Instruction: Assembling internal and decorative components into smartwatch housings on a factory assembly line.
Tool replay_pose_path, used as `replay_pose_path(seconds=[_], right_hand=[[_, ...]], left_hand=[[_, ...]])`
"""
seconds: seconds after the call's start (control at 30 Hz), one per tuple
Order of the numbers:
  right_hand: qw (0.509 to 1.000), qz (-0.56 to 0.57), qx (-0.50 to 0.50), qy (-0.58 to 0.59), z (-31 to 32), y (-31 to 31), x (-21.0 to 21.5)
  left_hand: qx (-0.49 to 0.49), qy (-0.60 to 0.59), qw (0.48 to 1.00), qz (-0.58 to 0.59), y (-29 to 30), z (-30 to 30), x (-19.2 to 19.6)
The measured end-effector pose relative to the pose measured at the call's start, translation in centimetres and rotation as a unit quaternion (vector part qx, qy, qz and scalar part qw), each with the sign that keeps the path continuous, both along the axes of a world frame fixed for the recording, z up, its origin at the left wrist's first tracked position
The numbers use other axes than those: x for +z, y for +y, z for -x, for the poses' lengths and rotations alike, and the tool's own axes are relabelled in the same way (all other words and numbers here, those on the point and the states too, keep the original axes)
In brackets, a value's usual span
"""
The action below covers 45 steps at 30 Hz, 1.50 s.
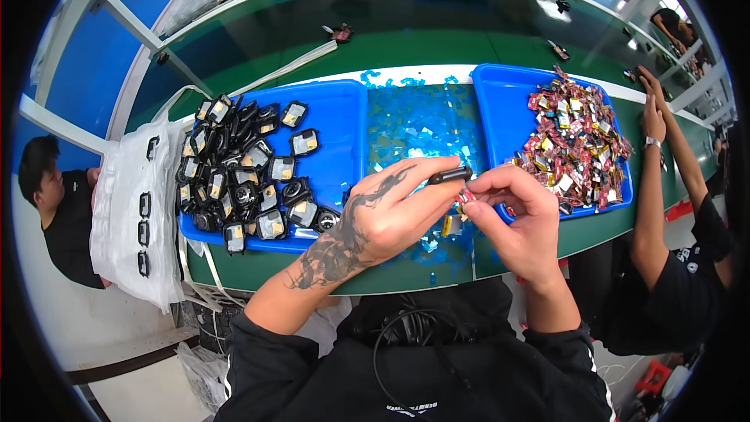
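Note:
Over the middle of the bench, my left hand (pixel 391 215) grips a small black casing (pixel 451 176), seen edge-on. Close beside it my right hand (pixel 519 215) pinches a small red circuit board (pixel 466 197) between thumb and forefinger, held up against the casing. Just below the fingers shows a silver and yellow battery piece (pixel 452 224); whether it is joined to the board cannot be made out. To the left, a blue tray (pixel 344 133) holds a heap of black casings (pixel 242 164). At right, another blue tray (pixel 500 129) carries a pile of red boards with batteries (pixel 574 141).
Blue film scraps (pixel 422 133) litter the green bench between the trays. Beyond runs a green conveyor belt (pixel 437 31) with scattered small parts. A white plastic-covered stack (pixel 129 211) stands at left. A co-worker's arms (pixel 652 148) reach in at right; another person (pixel 55 211) is at far left.

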State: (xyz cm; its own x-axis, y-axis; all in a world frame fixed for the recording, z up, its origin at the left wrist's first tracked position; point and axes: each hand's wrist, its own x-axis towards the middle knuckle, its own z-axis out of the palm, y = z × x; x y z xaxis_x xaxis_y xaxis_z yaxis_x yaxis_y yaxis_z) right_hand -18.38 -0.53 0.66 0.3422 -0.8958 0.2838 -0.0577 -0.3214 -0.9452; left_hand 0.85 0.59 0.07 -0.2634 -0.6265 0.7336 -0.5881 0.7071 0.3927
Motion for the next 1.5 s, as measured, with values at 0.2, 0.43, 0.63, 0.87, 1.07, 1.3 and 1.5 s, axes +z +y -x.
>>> replay_pose_path(seconds=[0.2, 0.43, 0.63, 0.87, 1.07, 1.3, 1.5], right_hand=[[0.992, 0.105, -0.005, 0.076, 0.2, -0.5, 0.5], [0.983, 0.143, -0.014, 0.112, 0.0, -0.4, 0.9], [0.954, 0.247, -0.061, 0.159, -0.5, -0.2, 0.6], [0.977, 0.164, -0.039, 0.127, -0.6, -0.1, 0.9], [0.999, -0.006, 0.032, 0.037, 0.3, -0.8, 0.8], [0.949, -0.247, 0.082, -0.177, 1.1, -0.1, -0.6], [0.967, -0.192, 0.019, -0.165, 0.5, 0.4, -0.9]], left_hand=[[-0.001, 0.002, 1.000, 0.002, 0.0, 0.0, -0.2], [0.011, 0.009, 1.000, -0.018, 0.0, 0.1, -0.4], [0.030, 0.015, 0.999, -0.014, -0.1, 0.4, -0.6], [0.006, 0.003, 1.000, -0.026, 0.0, 0.0, -0.9], [-0.006, 0.004, 0.999, -0.039, 0.2, 0.0, -0.5], [-0.118, 0.294, 0.847, -0.427, 0.5, 0.5, -0.5], [-0.111, 0.306, 0.814, -0.481, 0.3, 0.9, -0.8]])
